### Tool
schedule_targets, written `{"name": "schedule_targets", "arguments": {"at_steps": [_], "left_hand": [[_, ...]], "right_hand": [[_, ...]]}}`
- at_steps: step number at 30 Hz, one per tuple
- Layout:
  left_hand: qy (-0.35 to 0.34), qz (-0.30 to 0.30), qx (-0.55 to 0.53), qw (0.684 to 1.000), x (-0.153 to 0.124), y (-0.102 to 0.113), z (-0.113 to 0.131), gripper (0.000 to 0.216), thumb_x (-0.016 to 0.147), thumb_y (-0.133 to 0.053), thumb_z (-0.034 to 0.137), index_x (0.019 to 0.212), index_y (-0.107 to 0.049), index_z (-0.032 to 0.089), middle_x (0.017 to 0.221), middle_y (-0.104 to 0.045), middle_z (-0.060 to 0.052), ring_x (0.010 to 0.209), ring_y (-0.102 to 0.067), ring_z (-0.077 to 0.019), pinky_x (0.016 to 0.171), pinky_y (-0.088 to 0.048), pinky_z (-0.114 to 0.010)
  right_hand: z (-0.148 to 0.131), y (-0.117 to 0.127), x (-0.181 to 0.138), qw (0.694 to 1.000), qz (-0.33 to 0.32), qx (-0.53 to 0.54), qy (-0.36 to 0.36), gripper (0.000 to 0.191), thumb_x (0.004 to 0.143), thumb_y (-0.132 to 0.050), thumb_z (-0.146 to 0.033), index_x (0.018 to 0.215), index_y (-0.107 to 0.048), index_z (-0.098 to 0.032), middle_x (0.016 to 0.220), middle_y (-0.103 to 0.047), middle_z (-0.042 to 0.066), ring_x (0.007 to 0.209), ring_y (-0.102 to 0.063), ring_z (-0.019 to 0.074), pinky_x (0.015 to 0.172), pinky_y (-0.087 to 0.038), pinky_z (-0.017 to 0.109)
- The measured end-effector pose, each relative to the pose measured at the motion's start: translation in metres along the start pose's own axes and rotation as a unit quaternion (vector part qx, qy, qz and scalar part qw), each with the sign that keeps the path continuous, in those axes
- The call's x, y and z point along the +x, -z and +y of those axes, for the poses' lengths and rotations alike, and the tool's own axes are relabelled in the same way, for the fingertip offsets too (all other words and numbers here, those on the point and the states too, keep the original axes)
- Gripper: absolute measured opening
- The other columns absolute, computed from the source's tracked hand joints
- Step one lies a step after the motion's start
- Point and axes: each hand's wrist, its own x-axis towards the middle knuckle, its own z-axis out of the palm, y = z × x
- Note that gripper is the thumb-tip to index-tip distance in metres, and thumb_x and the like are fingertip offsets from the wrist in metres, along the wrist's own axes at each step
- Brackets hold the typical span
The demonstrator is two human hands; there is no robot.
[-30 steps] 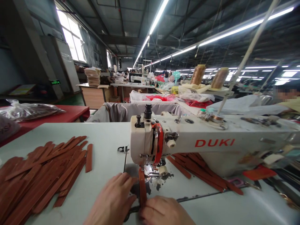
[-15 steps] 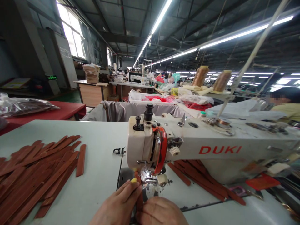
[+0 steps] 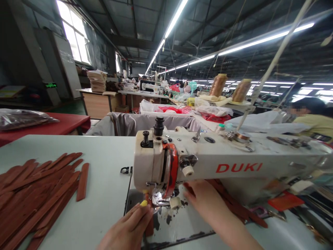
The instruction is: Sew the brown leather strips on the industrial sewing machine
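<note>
My left hand (image 3: 135, 222) presses a narrow reddish-brown leather strip (image 3: 149, 227) against the sewing machine bed, close to the presser foot (image 3: 159, 200). A yellow cover (image 3: 143, 203) sits on one of its fingertips. The strip runs toward the needle area of the white sewing machine (image 3: 197, 156). Under the machine's arm, my right hand (image 3: 201, 196) reaches to the near end of a loose pile of brown strips (image 3: 234, 205). Its thumb and a finger show apart over the pile; the other fingers are partly hidden.
A large heap of brown strips (image 3: 44, 194) covers the left of the table (image 3: 104, 149), with a single strip (image 3: 82, 182) beside it. Scissors (image 3: 277, 215) and a red piece (image 3: 285, 201) lie at the right. Thread cones (image 3: 218, 85) stand behind; a person (image 3: 316, 116) sits at the far right.
My right hand has left the strip beside my left hand and moved right and forward, under the machine arm to the pile. My left hand stays on its strip. The view shifts slightly.
</note>
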Motion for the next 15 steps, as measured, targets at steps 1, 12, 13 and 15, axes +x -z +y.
{"name": "schedule_targets", "arguments": {"at_steps": [1,12,13,15], "left_hand": [[0.000,-0.005,0.013,1.000,0.000,-0.001,0.001,0.048,0.090,-0.044,0.011,0.136,-0.047,0.024,0.121,-0.067,-0.003,0.112,-0.065,-0.0163,0.104,-0.044,-0.022],[0.024,0.024,0.082,0.996,0.000,-0.017,0.009,0.072,0.082,-0.029,-0.001,0.150,-0.021,0.020,0.120,-0.064,-0.008,0.116,-0.061,-0.0181,0.107,-0.045,-0.028],[0.042,0.013,0.089,0.995,0.003,-0.014,0.013,0.075,0.080,-0.028,-0.003,0.151,-0.018,0.019,0.120,-0.064,-0.009,0.115,-0.061,-0.0185,0.107,-0.045,-0.029],[0.051,-0.005,0.102,0.993,0.008,-0.008,0.022,0.076,0.078,-0.030,-0.004,0.150,-0.022,0.017,0.115,-0.065,-0.010,0.111,-0.063,-0.0202,0.106,-0.046,-0.030]], "right_hand": [[0.000,0.002,0.006,1.000,-0.016,-0.005,-0.006,0.020,0.085,-0.058,-0.009,0.096,-0.073,-0.018,0.095,-0.074,0.010,0.093,-0.069,0.0270,0.084,-0.051,0.036],[-0.008,0.009,0.027,0.998,-0.032,0.001,0.045,0.022,0.077,-0.056,-0.004,0.070,-0.071,-0.019,0.077,-0.075,0.003,0.076,-0.070,0.0220,0.072,-0.050,0.028],[-0.012,0.010,0.027,0.998,-0.030,0.003,0.046,0.023,0.077,-0.056,-0.005,0.069,-0.071,-0.019,0.075,-0.075,0.003,0.073,-0.070,0.0213,0.070,-0.051,0.028],[-0.018,0.012,0.025,0.998,-0.022,0.008,0.055,0.025,0.079,-0.053,-0.006,0.073,-0.072,-0.021,0.080,-0.076,0.002,0.076,-0.070,0.0207,0.072,-0.051,0.027]]}}
